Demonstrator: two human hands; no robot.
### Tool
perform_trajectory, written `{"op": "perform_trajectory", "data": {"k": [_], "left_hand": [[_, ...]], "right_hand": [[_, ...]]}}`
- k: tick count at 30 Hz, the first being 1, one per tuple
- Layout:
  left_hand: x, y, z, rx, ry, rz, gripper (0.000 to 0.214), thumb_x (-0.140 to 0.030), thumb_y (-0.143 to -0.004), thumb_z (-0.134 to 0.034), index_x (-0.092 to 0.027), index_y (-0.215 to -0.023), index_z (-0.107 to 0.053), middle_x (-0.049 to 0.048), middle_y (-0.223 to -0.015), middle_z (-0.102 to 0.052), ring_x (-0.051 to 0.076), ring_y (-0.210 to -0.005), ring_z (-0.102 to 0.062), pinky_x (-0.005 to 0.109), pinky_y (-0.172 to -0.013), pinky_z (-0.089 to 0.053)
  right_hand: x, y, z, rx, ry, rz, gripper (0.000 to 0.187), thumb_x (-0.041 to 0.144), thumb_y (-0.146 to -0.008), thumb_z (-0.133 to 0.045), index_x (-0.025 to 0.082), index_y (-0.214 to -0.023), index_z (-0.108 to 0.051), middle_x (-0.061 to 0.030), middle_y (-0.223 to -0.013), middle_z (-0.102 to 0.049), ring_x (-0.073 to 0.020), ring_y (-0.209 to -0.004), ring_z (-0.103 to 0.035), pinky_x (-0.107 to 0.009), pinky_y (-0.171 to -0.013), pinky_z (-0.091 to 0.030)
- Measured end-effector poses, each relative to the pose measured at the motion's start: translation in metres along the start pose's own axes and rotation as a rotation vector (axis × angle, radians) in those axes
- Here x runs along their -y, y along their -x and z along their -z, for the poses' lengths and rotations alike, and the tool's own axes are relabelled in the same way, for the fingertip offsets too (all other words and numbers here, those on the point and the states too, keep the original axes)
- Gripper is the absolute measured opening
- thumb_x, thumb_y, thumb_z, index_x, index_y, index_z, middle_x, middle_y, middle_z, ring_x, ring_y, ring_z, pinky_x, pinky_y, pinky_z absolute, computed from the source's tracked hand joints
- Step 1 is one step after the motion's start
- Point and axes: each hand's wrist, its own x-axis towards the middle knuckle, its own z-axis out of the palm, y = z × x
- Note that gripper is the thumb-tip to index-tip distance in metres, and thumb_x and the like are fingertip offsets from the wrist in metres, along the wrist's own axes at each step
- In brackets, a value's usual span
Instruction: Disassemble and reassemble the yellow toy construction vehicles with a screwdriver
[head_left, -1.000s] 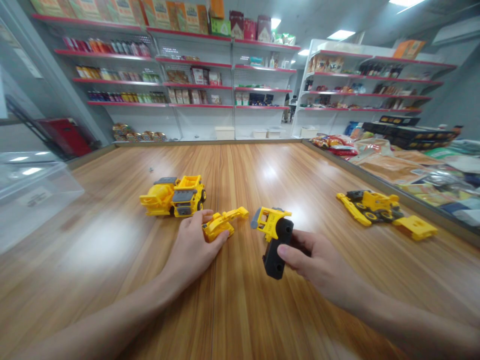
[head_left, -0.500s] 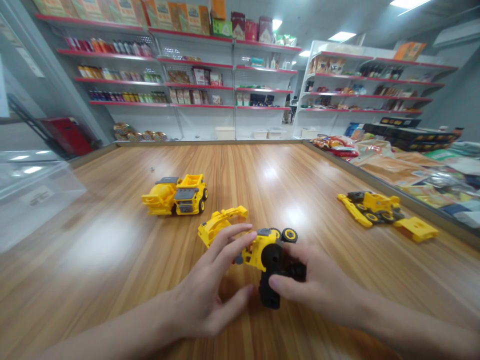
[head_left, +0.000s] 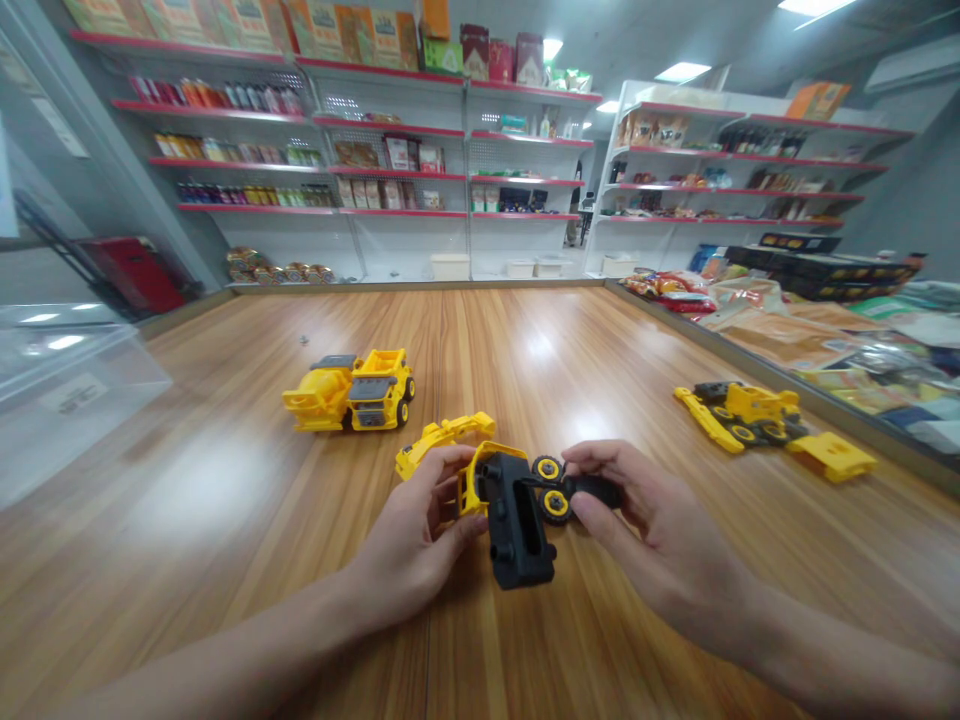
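Observation:
My left hand (head_left: 420, 525) is closed on the yellow cab end of a toy truck (head_left: 517, 540). The truck is tipped so its black underside faces up and toward me, with two yellow-hubbed wheels at its right. My right hand (head_left: 649, 510) grips the black handle of what looks like a screwdriver (head_left: 596, 490); its thin shaft reaches left past the wheels to the chassis. Whether the tip sits in a screw I cannot make out. Just behind my left hand lies a yellow excavator arm piece (head_left: 442, 437), partly hidden by the fingers.
A toy cement mixer (head_left: 322, 393) and a dump truck (head_left: 380, 390) stand side by side on the wooden table (head_left: 225, 600). At right lie a part-dismantled yellow vehicle (head_left: 754, 412) and a loose yellow plate (head_left: 832, 456). A clear plastic bin (head_left: 75, 390) stands at left.
The toy truck has been turned so its underside shows. My left fingers, spread above it before, have closed on the cab. My right hand has moved right, off the chassis, onto the black handle.

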Motion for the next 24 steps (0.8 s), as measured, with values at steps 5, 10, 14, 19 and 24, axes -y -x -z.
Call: {"op": "perform_trajectory", "data": {"k": [5,10,14,19,24], "left_hand": [[0.001,0.001,0.002,0.049,0.095,0.007,0.039,-0.020,-0.090,-0.060,-0.028,-0.125,-0.046,0.0082,-0.127,-0.059,0.019,-0.105,-0.062,0.034,-0.092,-0.050],[-0.003,0.002,0.001,0.093,0.051,-0.030,0.039,-0.019,-0.091,-0.058,-0.028,-0.126,-0.045,0.0090,-0.130,-0.057,0.023,-0.120,-0.055,0.035,-0.097,-0.046],[-0.004,0.001,0.002,0.114,0.007,-0.077,0.039,-0.018,-0.091,-0.057,-0.027,-0.127,-0.046,0.0095,-0.130,-0.057,0.024,-0.121,-0.055,0.037,-0.100,-0.045],[-0.002,0.002,0.002,0.115,-0.054,-0.086,0.042,-0.017,-0.090,-0.058,-0.026,-0.130,-0.046,0.0110,-0.129,-0.059,0.025,-0.119,-0.057,0.040,-0.100,-0.046],[-0.001,0.003,0.004,0.129,-0.143,-0.063,0.045,-0.021,-0.089,-0.060,-0.024,-0.131,-0.047,0.0101,-0.118,-0.064,0.023,-0.106,-0.062,0.038,-0.095,-0.049]], "right_hand": [[0.004,0.001,0.002,-0.109,-0.006,0.239,0.023,0.012,-0.087,-0.063,0.022,-0.108,-0.062,-0.0043,-0.102,-0.062,-0.0166,-0.093,-0.063,-0.031,-0.079,-0.055],[0.013,-0.001,0.004,-0.072,0.079,0.427,0.032,0.006,-0.083,-0.067,0.019,-0.111,-0.066,-0.0052,-0.099,-0.065,-0.0149,-0.091,-0.064,-0.028,-0.080,-0.055],[0.013,-0.002,0.003,-0.052,0.090,0.425,0.029,0.008,-0.083,-0.067,0.017,-0.110,-0.066,-0.0060,-0.099,-0.065,-0.0153,-0.092,-0.064,-0.028,-0.080,-0.056],[0.014,-0.003,0.003,-0.015,0.097,0.371,0.028,0.008,-0.086,-0.063,0.021,-0.111,-0.066,-0.0054,-0.100,-0.066,-0.0162,-0.092,-0.065,-0.029,-0.081,-0.056],[0.007,-0.004,0.003,0.019,0.149,0.305,0.030,0.014,-0.089,-0.060,0.022,-0.118,-0.062,-0.0062,-0.102,-0.069,-0.0180,-0.095,-0.065,-0.031,-0.082,-0.055]]}}
